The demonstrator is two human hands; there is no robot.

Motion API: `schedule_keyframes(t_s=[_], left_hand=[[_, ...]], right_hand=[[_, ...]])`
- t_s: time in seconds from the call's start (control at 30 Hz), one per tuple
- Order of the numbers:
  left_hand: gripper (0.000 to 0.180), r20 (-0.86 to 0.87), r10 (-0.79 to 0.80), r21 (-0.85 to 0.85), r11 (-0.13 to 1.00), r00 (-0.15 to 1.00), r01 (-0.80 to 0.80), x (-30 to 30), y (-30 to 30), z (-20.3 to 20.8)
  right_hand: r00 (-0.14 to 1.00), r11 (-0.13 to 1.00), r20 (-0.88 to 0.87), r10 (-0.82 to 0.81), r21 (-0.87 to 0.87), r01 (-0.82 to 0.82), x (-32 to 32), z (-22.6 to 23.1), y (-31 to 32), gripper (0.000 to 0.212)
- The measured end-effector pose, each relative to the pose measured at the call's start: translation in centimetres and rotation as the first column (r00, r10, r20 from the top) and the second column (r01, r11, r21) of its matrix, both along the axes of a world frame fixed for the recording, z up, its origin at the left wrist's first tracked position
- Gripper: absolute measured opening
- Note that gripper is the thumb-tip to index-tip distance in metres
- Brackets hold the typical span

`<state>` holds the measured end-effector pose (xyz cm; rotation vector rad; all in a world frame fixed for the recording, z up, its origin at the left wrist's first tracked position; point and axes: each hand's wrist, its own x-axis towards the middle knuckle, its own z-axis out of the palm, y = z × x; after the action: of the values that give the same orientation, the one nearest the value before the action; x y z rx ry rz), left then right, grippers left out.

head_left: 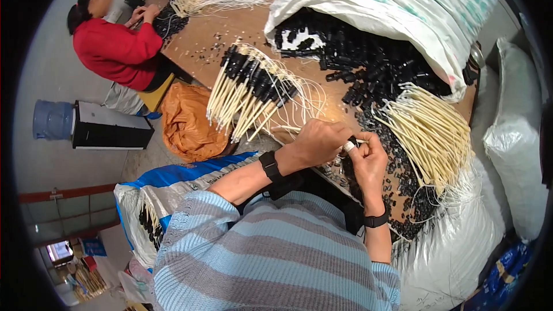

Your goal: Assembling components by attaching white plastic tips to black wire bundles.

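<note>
Our left hand [321,143] is curled tightly around a small black piece [352,140]; our right hand [370,160], just beside it, pinches a pale rod [362,141]. We have black-ended rods [247,87] beyond and left of the left hand, cream rods [433,138] right of the right hand, black tubes [377,63] beyond both.

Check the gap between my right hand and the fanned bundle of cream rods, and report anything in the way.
Nothing tall visibly stands between your right hand and the cream rods; only small black pieces lie scattered there.
</note>
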<state>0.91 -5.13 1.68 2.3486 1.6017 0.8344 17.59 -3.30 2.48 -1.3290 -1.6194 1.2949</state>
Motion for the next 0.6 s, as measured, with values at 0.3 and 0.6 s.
schedule_keyframes(t_s=[0.3,0.6], left_hand=[[0.024,-0.071,0.582,0.304,0.786,0.81,-0.538,-13.7,-0.6,2.3],[0.044,0.06,0.441,0.248,0.863,0.896,-0.441,-11.4,1.9,1.2]], right_hand=[[0.979,0.835,0.201,0.034,0.532,-0.138,-0.5,1.8,1.2,0.007],[0.881,0.848,0.442,0.169,0.39,-0.358,0.8,-1.2,-0.3,0.017]])
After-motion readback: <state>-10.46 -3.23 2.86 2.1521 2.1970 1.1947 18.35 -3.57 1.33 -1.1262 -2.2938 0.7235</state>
